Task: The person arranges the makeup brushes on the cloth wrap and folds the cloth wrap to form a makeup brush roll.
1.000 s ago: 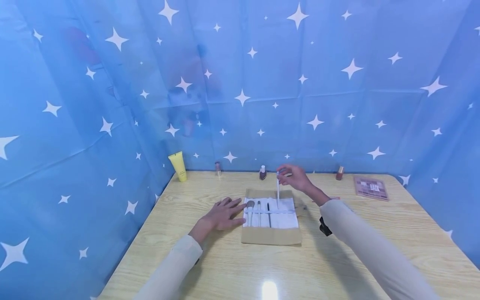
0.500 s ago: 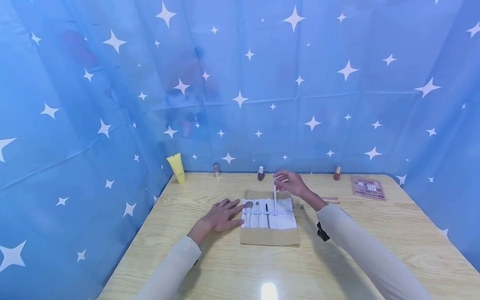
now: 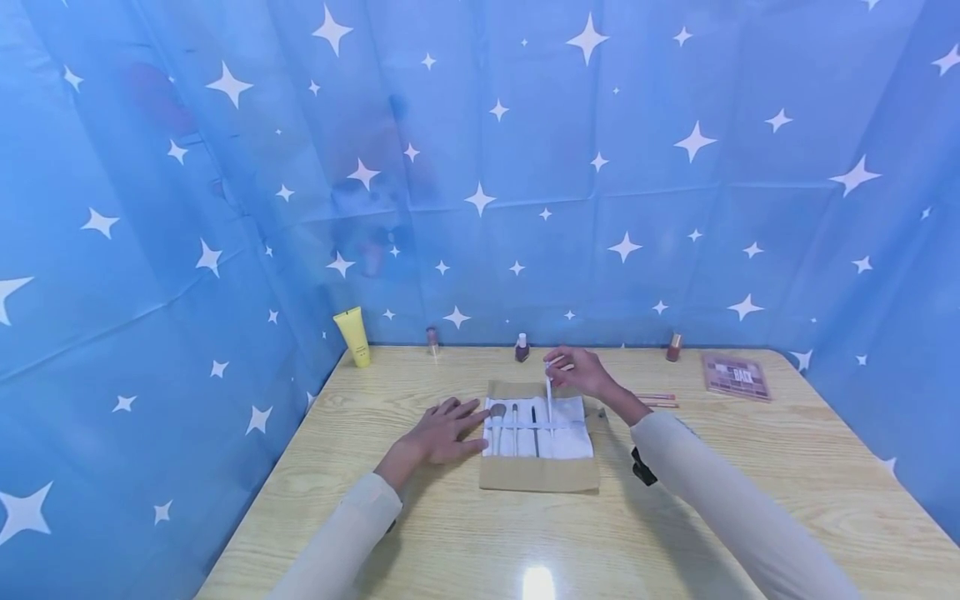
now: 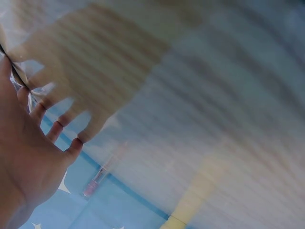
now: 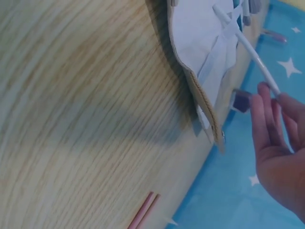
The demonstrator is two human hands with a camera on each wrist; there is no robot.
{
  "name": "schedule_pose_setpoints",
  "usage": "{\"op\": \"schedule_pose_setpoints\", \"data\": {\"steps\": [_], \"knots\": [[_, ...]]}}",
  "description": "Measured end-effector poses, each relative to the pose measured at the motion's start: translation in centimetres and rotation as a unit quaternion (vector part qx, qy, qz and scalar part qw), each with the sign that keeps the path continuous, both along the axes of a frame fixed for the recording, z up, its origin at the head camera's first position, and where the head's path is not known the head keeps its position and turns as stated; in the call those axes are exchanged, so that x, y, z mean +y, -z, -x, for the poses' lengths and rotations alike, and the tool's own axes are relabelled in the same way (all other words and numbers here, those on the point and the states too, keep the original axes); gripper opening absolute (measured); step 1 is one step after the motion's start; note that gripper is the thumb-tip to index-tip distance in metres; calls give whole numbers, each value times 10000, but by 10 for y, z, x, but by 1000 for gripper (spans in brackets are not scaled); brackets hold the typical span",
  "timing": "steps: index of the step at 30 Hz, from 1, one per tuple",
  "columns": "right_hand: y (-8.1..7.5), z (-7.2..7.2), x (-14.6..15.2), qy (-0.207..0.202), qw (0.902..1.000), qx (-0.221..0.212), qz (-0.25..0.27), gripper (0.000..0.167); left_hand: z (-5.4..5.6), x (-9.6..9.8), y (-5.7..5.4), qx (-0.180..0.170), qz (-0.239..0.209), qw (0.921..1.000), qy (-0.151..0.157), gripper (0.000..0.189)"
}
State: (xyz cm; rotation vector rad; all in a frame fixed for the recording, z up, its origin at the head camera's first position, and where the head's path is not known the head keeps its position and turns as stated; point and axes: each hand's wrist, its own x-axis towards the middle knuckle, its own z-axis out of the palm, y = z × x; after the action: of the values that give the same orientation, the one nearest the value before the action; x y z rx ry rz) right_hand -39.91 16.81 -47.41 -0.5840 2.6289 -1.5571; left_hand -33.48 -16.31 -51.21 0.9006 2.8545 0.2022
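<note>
A tan brush roll [image 3: 539,475] with a white lining lies unfolded on the table. In it, under a white strap, are a large fluffy makeup brush [image 3: 498,412], a smaller brush [image 3: 515,417] and a dark thin brush [image 3: 534,421]. My right hand [image 3: 581,372] pinches the upper part of a white slim stick, likely a brush handle [image 5: 257,59], whose lower end reaches the strap. Its top is hidden by the fingers. My left hand [image 3: 442,432] rests with spread fingers at the roll's left edge, also seen as a left hand [image 4: 33,143] in the left wrist view.
Along the back stand a yellow tube [image 3: 356,337], a small lip gloss tube [image 3: 432,340], a dark nail polish bottle [image 3: 522,347] and a reddish bottle [image 3: 673,347]. At right lie a makeup palette [image 3: 737,377] and two pink sticks [image 3: 658,401]. A star-patterned curtain [image 3: 480,233] closes the back.
My right hand has lowered the white stick, and its lower end has gone from above the strap to down at the strap. The left hand has stayed on the roll's edge.
</note>
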Motion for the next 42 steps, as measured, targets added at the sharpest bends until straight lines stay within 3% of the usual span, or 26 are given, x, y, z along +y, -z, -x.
{"op": "schedule_pose_setpoints", "data": {"steps": [8, 15, 24, 35, 42], "knots": [[5, -6, 5, -268, 9995, 102, 127, 25, 1, -1, 2, -28, -95, 9999, -28, 73], [7, -11, 2, -70, 9996, -193, -202, 29, 0, -1, 1, -4, -12, 10000, 15, 73], [13, -16, 3, -246, 9981, -409, -402, 29, 0, -1, 1, -4, -52, 10000, -8, 73], [21, -23, 9, -492, 9942, -278, -920, 28, -1, -1, 0, -14, -48, 10000, -17, 73], [24, -28, 11, -683, 9929, -135, -965, 25, -1, -1, -1, -35, -49, 10000, -17, 73]]}}
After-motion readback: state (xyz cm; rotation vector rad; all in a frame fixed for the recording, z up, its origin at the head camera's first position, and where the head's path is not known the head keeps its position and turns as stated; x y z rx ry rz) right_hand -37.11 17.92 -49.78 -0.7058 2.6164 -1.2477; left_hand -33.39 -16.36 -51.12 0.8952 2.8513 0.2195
